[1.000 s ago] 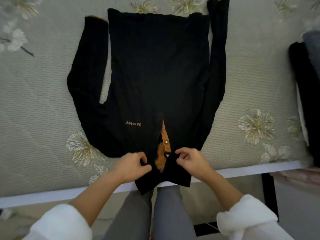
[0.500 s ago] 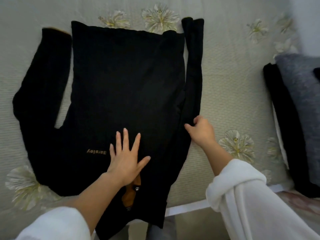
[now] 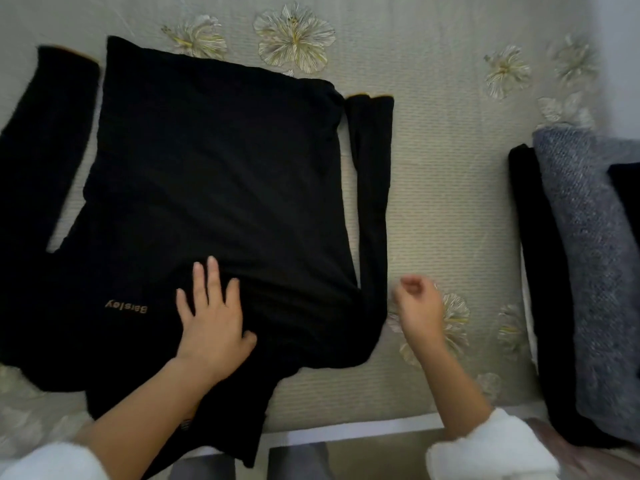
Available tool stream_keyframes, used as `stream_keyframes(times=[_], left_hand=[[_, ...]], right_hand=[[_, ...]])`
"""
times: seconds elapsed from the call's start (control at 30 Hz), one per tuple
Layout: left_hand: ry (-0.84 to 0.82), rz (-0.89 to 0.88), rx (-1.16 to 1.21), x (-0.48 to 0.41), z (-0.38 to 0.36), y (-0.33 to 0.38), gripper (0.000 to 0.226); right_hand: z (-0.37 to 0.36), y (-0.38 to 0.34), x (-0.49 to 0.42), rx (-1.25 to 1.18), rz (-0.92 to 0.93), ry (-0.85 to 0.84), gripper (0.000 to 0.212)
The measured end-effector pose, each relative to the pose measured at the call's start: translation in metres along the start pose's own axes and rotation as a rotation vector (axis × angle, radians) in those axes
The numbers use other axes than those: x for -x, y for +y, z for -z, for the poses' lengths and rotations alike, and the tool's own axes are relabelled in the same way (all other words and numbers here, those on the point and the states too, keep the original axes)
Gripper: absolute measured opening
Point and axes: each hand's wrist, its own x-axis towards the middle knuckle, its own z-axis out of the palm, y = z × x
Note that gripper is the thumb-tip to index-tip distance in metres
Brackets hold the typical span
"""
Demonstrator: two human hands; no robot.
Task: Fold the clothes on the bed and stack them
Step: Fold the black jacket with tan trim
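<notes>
A black long-sleeved shirt (image 3: pixel 214 188) with a small orange "Barsley" logo lies flat on the bed, its collar toward me and hanging over the near edge. My left hand (image 3: pixel 213 317) presses flat on its chest, fingers spread. One sleeve (image 3: pixel 370 202) runs along the shirt's right side; the other sleeve (image 3: pixel 38 161) spreads out at the left. My right hand (image 3: pixel 419 306) hovers just right of the right sleeve with its fingers loosely curled, holding nothing.
A stack of folded clothes sits at the right: a black garment (image 3: pixel 543 289) beside a grey knit one (image 3: pixel 595 271). The bedspread (image 3: pixel 443 202) is beige with flower prints. The bed's near edge (image 3: pixel 363 427) runs below my hands.
My right hand has let go of the right sleeve and drawn off to the right. The left hand stays flat on the shirt's chest. The view has shifted.
</notes>
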Motion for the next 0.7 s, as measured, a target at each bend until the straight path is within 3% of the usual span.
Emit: stream_keyframes(times=[0.1,0.17,0.23,0.27,0.33,0.4,0.47,0.53,0.63,0.7], left_hand=[[0.245,-0.226,0.135,0.012,-0.007,0.049,0.063],[0.211,-0.330,0.215,0.017,-0.015,0.082,0.050],[0.096,-0.328,0.228,0.019,-0.025,0.106,0.054],[0.050,-0.307,0.198,0.019,-0.032,0.113,0.060],[-0.009,-0.270,0.124,0.019,-0.038,0.121,0.067],[-0.023,-0.234,0.097,0.017,-0.037,0.123,0.064],[-0.010,-0.206,0.099,0.015,-0.036,0.121,0.052],[-0.013,-0.198,0.084,0.013,-0.034,0.118,0.044],[-0.043,-0.206,0.001,0.013,-0.034,0.119,0.047],[-0.056,-0.219,-0.049,0.013,-0.035,0.120,0.052]], right_hand=[[-0.017,-0.037,-0.025,0.142,0.231,-0.059,0.045],[-0.032,-0.051,-0.042,0.381,0.345,-0.110,0.064],[-0.038,-0.062,-0.058,0.562,0.349,-0.123,0.052],[-0.036,-0.067,-0.066,0.514,0.312,-0.081,0.035],[-0.017,-0.078,-0.081,0.048,0.077,0.055,0.010],[0.017,-0.074,-0.087,-0.683,-0.202,0.060,0.007],[0.052,-0.049,-0.084,-1.092,-0.315,0.005,0.019],[0.077,-0.017,-0.073,-1.133,-0.398,-0.020,0.006],[0.089,0.014,-0.067,-0.854,-0.478,-0.045,0.014],[0.091,0.007,-0.070,-0.737,-0.436,0.066,0.008]])
